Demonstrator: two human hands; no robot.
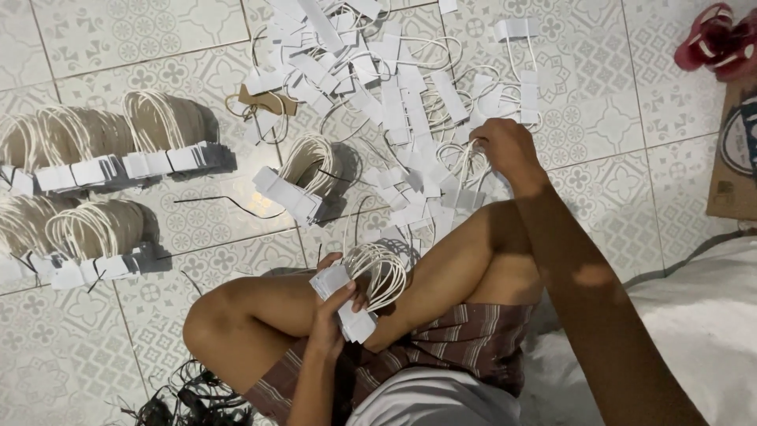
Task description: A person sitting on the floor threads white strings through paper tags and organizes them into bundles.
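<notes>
Finished bundles [102, 166] sit stacked at the left. The left hand [331, 312] grips a stack of white tags [347, 304] over the knee, loops fanning out, so they could slip and scatter. The right hand [505, 150] pinches cords in the loose pile [394, 95]; tangles could snag there.

We see white paper tags [347, 304] with cream string loops [380, 272], a pale grey floor [158, 39] patterned with ornate tiles, brown striped shorts [465, 339], red sandals [714, 39] and a brown cardboard sheet [733, 173].
</notes>
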